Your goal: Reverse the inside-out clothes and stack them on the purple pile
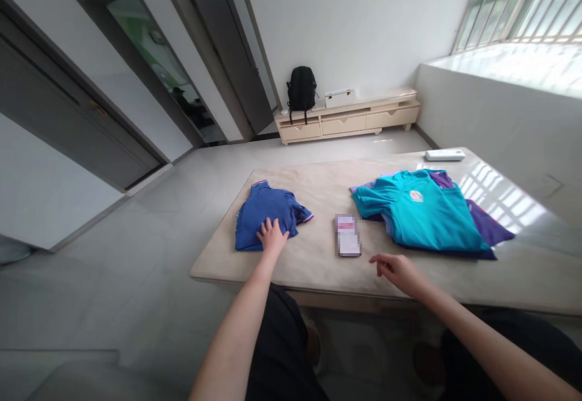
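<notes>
A folded dark blue polo shirt (266, 210) lies on the left part of the beige table (318, 189). My left hand (271, 235) rests flat on its near edge, fingers spread. My right hand (398, 269) hovers low over the table's front edge, empty, fingers loosely curled and apart. Just left of and beyond that hand a phone (348, 235) lies flat. To the right lies a pile of shirts, with a teal shirt (422, 210) on top of purple ones (488, 226).
A white remote-like device (444, 155) sits at the table's far right corner. Behind the table stand a low wooden cabinet (348, 122) with a black backpack (301, 91) and a white box (340, 98). Grey doors line the left wall. A barred window is at the right.
</notes>
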Available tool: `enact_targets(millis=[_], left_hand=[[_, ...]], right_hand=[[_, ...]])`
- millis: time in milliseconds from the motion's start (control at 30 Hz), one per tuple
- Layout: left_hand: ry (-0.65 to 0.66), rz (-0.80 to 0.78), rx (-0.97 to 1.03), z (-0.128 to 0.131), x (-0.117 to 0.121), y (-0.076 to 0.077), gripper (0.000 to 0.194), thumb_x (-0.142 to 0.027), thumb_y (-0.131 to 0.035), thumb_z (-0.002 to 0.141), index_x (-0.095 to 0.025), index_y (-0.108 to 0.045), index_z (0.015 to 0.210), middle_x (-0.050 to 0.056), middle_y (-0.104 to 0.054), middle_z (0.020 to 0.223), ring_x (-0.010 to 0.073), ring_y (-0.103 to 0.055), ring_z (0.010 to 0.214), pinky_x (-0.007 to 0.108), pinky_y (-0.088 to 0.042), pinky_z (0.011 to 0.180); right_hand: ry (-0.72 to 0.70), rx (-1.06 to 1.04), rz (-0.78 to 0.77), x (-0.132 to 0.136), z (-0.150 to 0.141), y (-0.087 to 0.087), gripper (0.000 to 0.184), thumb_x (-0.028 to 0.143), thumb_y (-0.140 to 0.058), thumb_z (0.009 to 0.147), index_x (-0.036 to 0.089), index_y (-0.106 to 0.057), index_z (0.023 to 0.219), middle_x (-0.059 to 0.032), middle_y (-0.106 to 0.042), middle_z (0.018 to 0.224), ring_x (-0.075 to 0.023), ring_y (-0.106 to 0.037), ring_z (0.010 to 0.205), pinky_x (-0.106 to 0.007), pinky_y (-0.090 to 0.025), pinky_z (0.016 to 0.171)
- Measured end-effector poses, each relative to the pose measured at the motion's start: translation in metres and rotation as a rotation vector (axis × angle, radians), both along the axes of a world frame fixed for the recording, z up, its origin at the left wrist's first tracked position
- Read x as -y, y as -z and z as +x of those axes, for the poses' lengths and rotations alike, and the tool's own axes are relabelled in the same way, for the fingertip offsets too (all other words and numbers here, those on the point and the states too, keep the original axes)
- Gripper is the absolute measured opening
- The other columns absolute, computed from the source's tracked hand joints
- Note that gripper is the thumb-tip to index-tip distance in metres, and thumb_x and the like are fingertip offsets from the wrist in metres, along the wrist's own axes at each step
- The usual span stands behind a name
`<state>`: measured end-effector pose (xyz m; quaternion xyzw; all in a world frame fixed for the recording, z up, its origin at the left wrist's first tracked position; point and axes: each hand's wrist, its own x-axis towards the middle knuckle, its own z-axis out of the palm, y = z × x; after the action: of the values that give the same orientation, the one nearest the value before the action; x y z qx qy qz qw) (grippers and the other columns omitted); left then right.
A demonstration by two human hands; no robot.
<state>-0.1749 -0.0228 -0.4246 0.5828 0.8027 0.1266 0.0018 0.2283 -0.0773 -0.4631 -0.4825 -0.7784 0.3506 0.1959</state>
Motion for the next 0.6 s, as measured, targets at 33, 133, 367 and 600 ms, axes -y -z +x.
enact_targets(millis=[33,133,367,600], left_hand=[[-0.042,-0.006,0.014,-0.008,0.002,0.005,0.05,-0.025,-0.064,0.091,-0.016,-0.055,0.139,0.025,-0.041,0.157,0.0456,-0.035,0.146,0.068,-0.033,0.112],[-0.054,-0.004,0.051,-0.017,0.008,0.021,0.037,-0.018,-0.06,0.093,-0.02,-0.063,0.13,0.019,-0.053,0.15,0.0352,-0.048,0.138,0.052,-0.041,0.111],[-0.102,0.041,0.193,-0.021,0.0,0.021,0.015,-0.028,-0.064,0.097,-0.014,-0.069,0.101,0.009,-0.07,0.115,0.0231,-0.064,0.11,0.044,-0.05,0.099],[-0.239,0.052,0.451,-0.013,-0.018,0.007,0.023,-0.038,-0.068,0.095,-0.016,-0.069,0.093,0.004,-0.071,0.094,0.0182,-0.068,0.088,0.038,-0.056,0.084]], right_hand=[[-0.031,0.02,-0.007,-0.002,-0.006,0.003,0.032,0.03,-0.049,0.089,0.023,-0.077,0.104,-0.0026,-0.077,0.08,-0.0184,-0.067,0.067,-0.027,-0.044,0.062],[-0.049,0.049,-0.002,-0.001,-0.02,0.008,0.034,0.033,-0.051,0.088,0.023,-0.078,0.105,-0.0048,-0.079,0.086,-0.0211,-0.07,0.073,-0.03,-0.046,0.069],[-0.03,0.095,-0.016,0.017,-0.032,0.007,0.042,0.04,-0.043,0.093,0.021,-0.076,0.11,-0.0066,-0.078,0.083,-0.0236,-0.07,0.073,-0.033,-0.048,0.07],[-0.157,0.098,-0.049,0.038,-0.057,-0.017,0.036,0.034,-0.048,0.092,0.022,-0.076,0.11,-0.0054,-0.079,0.084,-0.0228,-0.072,0.076,-0.031,-0.049,0.07]])
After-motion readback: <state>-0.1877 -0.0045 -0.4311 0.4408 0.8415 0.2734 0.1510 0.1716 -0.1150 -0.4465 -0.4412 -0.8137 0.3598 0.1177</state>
